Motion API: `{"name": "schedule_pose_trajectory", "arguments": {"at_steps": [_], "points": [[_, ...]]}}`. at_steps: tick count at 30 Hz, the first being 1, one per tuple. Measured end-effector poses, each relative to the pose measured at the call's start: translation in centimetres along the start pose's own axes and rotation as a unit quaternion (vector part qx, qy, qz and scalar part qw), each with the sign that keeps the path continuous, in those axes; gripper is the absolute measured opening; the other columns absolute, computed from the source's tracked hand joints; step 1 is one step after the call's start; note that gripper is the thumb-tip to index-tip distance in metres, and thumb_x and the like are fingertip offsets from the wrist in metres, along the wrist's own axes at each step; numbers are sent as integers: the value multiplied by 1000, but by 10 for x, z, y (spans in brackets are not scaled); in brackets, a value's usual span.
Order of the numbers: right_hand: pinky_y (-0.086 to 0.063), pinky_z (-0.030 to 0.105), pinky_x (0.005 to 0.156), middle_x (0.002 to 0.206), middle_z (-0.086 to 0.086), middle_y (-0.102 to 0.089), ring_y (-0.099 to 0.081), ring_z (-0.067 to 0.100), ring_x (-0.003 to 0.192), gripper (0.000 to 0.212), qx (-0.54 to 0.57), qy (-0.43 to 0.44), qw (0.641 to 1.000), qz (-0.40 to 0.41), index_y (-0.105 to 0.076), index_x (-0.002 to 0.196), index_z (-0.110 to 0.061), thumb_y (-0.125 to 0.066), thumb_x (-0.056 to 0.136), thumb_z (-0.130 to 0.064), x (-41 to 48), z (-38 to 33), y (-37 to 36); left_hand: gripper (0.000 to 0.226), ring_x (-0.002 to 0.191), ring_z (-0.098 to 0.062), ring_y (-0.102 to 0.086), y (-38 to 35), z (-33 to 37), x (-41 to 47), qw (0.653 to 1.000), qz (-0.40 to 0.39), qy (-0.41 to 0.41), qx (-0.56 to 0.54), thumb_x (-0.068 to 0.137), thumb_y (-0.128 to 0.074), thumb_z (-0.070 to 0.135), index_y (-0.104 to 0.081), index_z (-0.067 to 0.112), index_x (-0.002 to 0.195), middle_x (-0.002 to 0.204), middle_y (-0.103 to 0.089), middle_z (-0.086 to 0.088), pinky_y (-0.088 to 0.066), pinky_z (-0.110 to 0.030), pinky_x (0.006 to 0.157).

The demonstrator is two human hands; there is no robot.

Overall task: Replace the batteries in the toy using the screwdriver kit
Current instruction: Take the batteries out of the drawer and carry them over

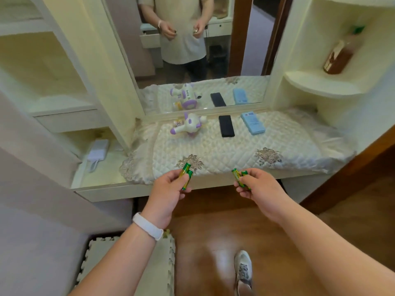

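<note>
Batteries [185, 170] partly hidden, left hand [168, 190] clamped round two, right hand [257, 186] round others

Soft, fairly bright indoor light; pale glare on the glossy brown wooden floor [220, 255]. Wide-angle distortion bends the cream shelf unit [53, 60] at the edges. The brown glass bottle [339, 54] looks blurred, perhaps out of focus.

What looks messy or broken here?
Nothing looks broken or spilled. The toy lies tipped on its side on the quilted cloth by the mirror, not standing. The black case and blue box lie flat beside it. The cloth's left edge is rumpled. The left hand and right hand just hold green batteries.
</note>
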State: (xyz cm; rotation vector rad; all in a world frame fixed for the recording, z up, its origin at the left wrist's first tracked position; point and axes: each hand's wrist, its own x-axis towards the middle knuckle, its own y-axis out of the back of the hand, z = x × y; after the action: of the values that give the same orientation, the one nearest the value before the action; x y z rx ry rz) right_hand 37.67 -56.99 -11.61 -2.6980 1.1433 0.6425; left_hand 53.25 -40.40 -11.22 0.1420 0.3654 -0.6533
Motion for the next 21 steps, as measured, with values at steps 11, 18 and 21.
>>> {"name": "schedule_pose_trajectory", "arguments": {"at_steps": [11,18,21], "points": [[-52,30,73,91,11,-69,-60,17,76,14,-38,13,999,-20,-63,98,-7,-50,95,-8,128,-57,106,18,71,-10,-63,-128,46,92,999,19,22,16,98,-57,19,-68,15,111,95,-70,-1,-45,-25,64],[-54,28,72,94,9,-70,-62,16,77,14,-62,-9,998,-24,-64,98,-10,-50,95,-11,176,-68,125,16,74,-13,-64,-156,52,143,998,34,54,22,98,-57,17,-68,15,108,98,-69,-3,-46,-26,66],[-52,24,66,94,11,-70,-60,15,75,13,-76,-23,997,-25,-64,97,-10,-50,94,-10,202,-66,120,15,75,-11,-65,-164,49,174,996,33,73,29,98,-57,17,-68,14,108,99,-70,-4,-46,-26,68]]}}
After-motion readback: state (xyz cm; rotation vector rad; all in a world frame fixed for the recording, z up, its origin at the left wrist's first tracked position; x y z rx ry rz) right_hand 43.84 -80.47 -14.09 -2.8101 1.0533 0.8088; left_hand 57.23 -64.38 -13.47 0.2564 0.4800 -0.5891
